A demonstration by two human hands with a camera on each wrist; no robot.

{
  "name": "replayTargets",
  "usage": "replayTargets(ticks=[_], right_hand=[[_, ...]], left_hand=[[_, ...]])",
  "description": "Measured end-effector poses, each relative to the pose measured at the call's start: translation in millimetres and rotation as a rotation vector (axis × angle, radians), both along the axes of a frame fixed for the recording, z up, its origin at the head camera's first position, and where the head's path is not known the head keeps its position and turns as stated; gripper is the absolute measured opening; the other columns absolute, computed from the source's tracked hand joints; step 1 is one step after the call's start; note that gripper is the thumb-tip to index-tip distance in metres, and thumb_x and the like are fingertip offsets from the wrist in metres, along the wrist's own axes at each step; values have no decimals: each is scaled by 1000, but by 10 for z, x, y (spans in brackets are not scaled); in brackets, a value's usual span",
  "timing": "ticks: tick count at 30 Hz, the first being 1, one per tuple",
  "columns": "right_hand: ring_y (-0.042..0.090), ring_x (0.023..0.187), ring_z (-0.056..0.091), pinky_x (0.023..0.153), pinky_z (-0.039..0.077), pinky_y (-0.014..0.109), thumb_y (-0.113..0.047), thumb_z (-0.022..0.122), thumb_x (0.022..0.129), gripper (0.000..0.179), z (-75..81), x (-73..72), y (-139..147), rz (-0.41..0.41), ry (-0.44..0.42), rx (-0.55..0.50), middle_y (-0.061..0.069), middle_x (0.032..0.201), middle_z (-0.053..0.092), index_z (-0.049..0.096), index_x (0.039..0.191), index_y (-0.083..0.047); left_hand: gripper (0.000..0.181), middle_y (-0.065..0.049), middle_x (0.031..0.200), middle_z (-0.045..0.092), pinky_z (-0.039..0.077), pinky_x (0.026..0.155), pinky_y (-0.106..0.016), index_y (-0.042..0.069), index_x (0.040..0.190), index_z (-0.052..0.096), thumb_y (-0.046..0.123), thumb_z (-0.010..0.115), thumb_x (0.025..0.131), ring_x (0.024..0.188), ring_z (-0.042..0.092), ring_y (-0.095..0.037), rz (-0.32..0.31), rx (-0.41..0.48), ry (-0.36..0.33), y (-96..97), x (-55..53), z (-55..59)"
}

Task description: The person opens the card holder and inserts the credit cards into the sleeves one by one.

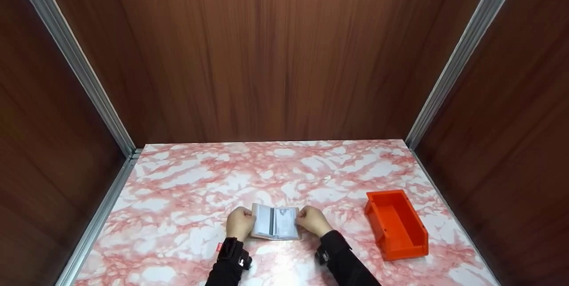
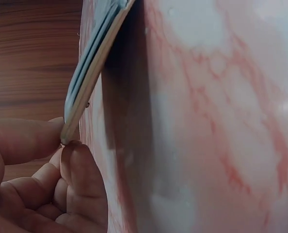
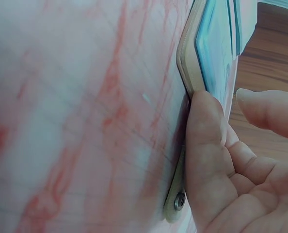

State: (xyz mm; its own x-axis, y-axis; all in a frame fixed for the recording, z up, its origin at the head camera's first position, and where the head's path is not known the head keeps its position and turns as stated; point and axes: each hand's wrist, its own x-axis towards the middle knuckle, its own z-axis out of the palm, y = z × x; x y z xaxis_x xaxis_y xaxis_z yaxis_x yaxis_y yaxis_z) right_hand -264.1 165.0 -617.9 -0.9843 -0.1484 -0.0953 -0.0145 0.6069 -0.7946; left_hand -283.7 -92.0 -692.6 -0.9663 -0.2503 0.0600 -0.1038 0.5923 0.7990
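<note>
A small card holder (image 1: 275,223) lies spread wide near the table's front, with clear sleeves and a pale tan cover. My left hand (image 1: 240,223) pinches its left edge between thumb and forefinger. In the left wrist view that cover edge (image 2: 93,73) is tilted up off the table. My right hand (image 1: 314,220) is at the right edge. The right wrist view shows its forefinger (image 3: 204,131) against the cover's corner, the thumb (image 3: 270,109) slightly apart, and the other fingers curled. A strap with a metal snap (image 3: 180,200) sticks out below the cover.
An orange open-front bin (image 1: 398,226) stands on the right of the red-and-white marbled table (image 1: 200,179). A small red item (image 1: 219,247) lies beside my left wrist. Brown wood-grain panels (image 1: 266,54) with metal corner rails enclose the table's back and sides.
</note>
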Motion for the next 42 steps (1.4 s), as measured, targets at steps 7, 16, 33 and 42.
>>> replayTargets(ticks=[7,16,33,42], right_hand=[[13,66,65,61,56,25,-5,71,91,10,10,18,23,10,17,-2,9,81,69,67,94,4],[18,72,72,68,64,33,-9,68,98,13,101,34,-13,40,-20,-86,11,86,72,67,100,4],[34,84,80,79,68,42,-10,67,103,24,135,56,-190,184,-76,-174,29,98,78,69,110,13],[42,91,79,85,68,48,-12,63,106,29,167,53,-224,177,-54,-210,33,101,76,68,114,15]], left_hand=[[6,-9,84,76,58,76,-42,6,85,75,12,75,84,80,70,-26,-5,0,18,28,-16,17],[6,-9,83,77,60,75,-42,6,86,75,11,75,83,79,72,-26,-18,3,90,134,-44,-13],[11,-12,80,76,58,71,-44,1,88,74,11,70,85,75,72,-28,-101,46,331,510,330,632],[7,-14,83,76,59,77,-40,-2,93,76,3,75,88,80,72,-28,-135,49,222,680,514,994]])
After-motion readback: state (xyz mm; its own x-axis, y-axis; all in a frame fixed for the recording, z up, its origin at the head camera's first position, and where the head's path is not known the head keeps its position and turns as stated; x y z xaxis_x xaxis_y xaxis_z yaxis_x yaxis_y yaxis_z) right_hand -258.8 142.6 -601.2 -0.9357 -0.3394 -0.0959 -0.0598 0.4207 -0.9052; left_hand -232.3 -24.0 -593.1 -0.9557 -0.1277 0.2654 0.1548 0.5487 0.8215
